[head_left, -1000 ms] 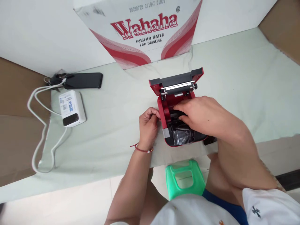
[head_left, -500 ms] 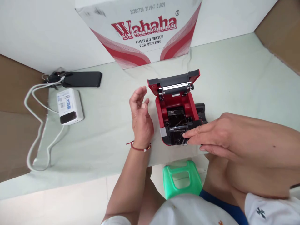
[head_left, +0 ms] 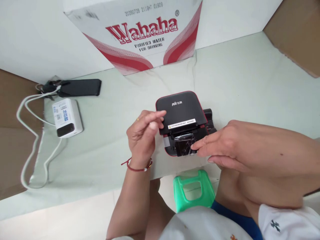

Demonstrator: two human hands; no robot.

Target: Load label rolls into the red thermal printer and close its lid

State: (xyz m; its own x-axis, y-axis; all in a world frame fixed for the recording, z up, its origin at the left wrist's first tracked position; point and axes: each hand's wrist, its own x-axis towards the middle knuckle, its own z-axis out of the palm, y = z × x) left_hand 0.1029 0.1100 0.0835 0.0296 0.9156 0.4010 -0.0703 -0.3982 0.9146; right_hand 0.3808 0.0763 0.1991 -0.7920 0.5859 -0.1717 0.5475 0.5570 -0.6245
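Observation:
A small red-and-black printer [head_left: 182,110] lies on the table with its black lid down, a white warning label along the lid's near edge. Out of its front comes a shiny black sheet of film [head_left: 185,143], creased and glossy. My left hand [head_left: 143,136] is at the lid's left edge, fingers stretched out and thumb apart, with the fingertips over the lid. The fingers of my right hand [head_left: 220,146] reach straight out, their tips resting on the film and the printer's front right corner. A black part [head_left: 209,116] sticks out behind the printer's right side, partly hidden.
A Wahaha water carton [head_left: 142,40] stands at the back. On the left are a black phone [head_left: 81,87], a white box-shaped device [head_left: 67,117] and a looped white cable [head_left: 21,146]. Cardboard panels flank the table. A green stool [head_left: 176,193] is below the front edge.
The printer's lid, raised before, has swung down over the red compartment. My left hand has moved from beside the printer onto the lid's edge. My right hand stays on the film.

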